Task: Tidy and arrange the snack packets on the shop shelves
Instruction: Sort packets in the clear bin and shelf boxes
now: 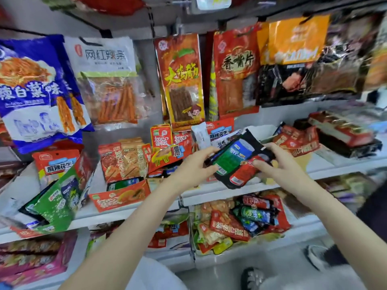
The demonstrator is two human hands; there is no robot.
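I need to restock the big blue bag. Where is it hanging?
In the head view the big blue bag hangs at the far left, beside the white bag of orange sticks, above the middle shelf.

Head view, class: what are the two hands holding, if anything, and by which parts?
Both hands hold a small stack of snack packets, black with green and red labels. The left hand grips its left edge; the right hand pinches its right end.

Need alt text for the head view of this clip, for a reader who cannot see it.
Two hands, left and right, hold a small stack of snack packets, black, green and red, in front of a white shop shelf crowded with red and orange packets. Larger bags hang above.
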